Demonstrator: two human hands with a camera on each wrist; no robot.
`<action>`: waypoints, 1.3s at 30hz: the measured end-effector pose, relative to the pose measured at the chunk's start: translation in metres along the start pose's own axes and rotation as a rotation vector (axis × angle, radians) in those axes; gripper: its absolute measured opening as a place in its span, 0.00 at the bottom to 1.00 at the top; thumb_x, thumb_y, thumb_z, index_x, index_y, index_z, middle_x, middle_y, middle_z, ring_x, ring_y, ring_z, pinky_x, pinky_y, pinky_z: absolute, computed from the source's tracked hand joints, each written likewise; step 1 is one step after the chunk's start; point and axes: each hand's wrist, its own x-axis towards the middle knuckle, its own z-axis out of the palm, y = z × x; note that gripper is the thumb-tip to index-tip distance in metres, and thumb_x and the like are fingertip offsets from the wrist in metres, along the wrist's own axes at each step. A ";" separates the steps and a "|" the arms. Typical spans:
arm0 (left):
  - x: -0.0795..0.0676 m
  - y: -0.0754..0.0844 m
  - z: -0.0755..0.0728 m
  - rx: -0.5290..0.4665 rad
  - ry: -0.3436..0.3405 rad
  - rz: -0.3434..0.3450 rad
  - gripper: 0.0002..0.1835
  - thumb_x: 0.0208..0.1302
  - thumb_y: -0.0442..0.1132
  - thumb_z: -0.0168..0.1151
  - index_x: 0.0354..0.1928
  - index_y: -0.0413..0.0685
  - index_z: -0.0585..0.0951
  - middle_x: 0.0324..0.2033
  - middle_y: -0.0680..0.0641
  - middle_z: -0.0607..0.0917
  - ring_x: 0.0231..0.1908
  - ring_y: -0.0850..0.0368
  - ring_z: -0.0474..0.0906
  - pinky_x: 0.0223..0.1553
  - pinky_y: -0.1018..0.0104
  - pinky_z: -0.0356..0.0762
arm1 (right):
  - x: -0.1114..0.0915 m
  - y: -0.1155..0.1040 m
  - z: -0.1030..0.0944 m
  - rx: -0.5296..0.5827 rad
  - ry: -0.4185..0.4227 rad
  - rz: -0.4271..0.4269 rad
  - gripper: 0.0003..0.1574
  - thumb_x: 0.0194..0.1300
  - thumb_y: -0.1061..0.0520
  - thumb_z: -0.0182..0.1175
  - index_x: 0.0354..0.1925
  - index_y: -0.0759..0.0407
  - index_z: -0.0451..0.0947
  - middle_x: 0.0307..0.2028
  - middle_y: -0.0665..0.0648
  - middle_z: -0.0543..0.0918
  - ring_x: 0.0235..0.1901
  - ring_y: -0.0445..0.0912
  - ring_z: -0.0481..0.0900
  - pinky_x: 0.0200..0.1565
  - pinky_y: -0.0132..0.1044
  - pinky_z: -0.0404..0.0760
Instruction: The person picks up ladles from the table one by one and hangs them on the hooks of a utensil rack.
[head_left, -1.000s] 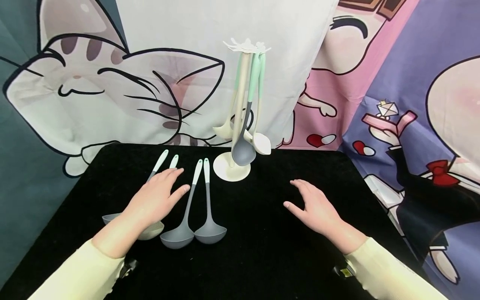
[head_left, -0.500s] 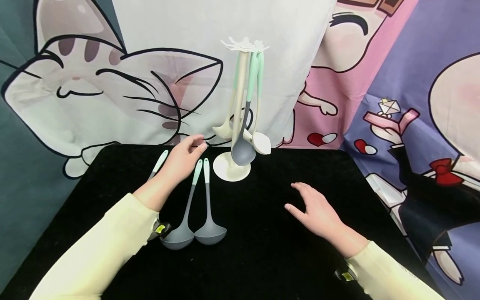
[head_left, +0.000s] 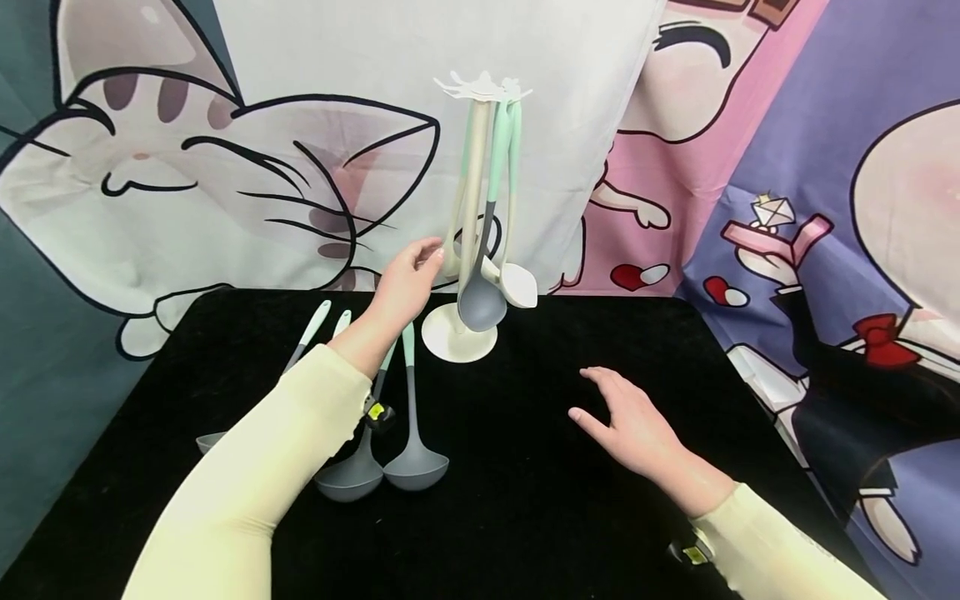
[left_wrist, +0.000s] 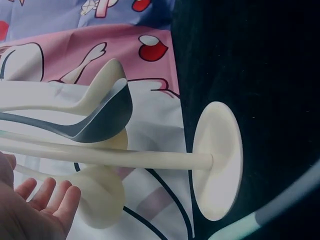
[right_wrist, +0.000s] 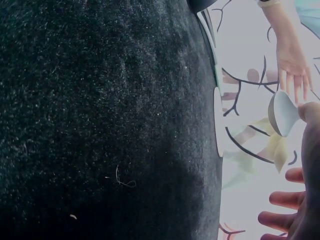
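A cream stand (head_left: 448, 340) with a round base and a hooked top bears hanging ladles with mint handles. My left hand (head_left: 405, 287) is raised at its left side, fingertips beside a hanging cream ladle (left_wrist: 102, 200). In the left wrist view the fingers are loosely bent and not closed round that ladle; whether they touch it I cannot tell. A grey ladle (head_left: 482, 305) hangs at the front, and another cream ladle (head_left: 520, 286) hangs to the right. My right hand (head_left: 630, 421) hovers over the table's right half, fingers relaxed, holding nothing.
On the black tabletop (head_left: 540, 517) lie two grey ladles, one nearer the middle (head_left: 416, 468) and one beside it (head_left: 349, 480). Handles of two more ladles (head_left: 309, 332) show farther left, partly hidden by my left arm. A cartoon-print cloth (head_left: 315, 208) hangs behind.
My left hand has moved from over the ladles on the table up and to the right, to the stand's left side. The right hand stays nearly still.
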 end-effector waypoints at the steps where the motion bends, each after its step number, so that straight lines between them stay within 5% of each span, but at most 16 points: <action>1: 0.002 0.002 0.002 -0.002 -0.002 0.002 0.25 0.76 0.54 0.50 0.69 0.53 0.72 0.60 0.48 0.78 0.60 0.53 0.73 0.59 0.56 0.72 | 0.000 0.000 0.000 0.005 -0.003 0.003 0.42 0.69 0.32 0.56 0.68 0.58 0.67 0.66 0.60 0.71 0.67 0.55 0.66 0.65 0.57 0.63; 18: 0.024 -0.006 0.028 -0.141 -0.085 0.036 0.25 0.76 0.49 0.52 0.70 0.49 0.69 0.61 0.47 0.77 0.58 0.55 0.75 0.58 0.61 0.74 | -0.005 0.003 0.003 0.028 -0.023 0.025 0.41 0.70 0.33 0.55 0.67 0.58 0.67 0.66 0.59 0.71 0.68 0.54 0.66 0.66 0.57 0.62; 29: 0.035 -0.012 0.032 0.063 -0.131 0.081 0.21 0.76 0.49 0.52 0.66 0.52 0.74 0.54 0.48 0.83 0.55 0.54 0.77 0.57 0.55 0.74 | -0.005 0.005 0.004 0.038 -0.026 0.027 0.40 0.71 0.33 0.54 0.67 0.57 0.68 0.65 0.60 0.71 0.67 0.54 0.67 0.65 0.57 0.63; 39: 0.038 -0.010 0.027 0.129 -0.165 0.096 0.18 0.76 0.48 0.52 0.61 0.52 0.78 0.53 0.49 0.84 0.52 0.53 0.79 0.53 0.56 0.76 | -0.007 0.007 0.005 0.045 -0.041 0.069 0.40 0.71 0.32 0.52 0.68 0.55 0.67 0.66 0.57 0.71 0.66 0.54 0.67 0.65 0.57 0.64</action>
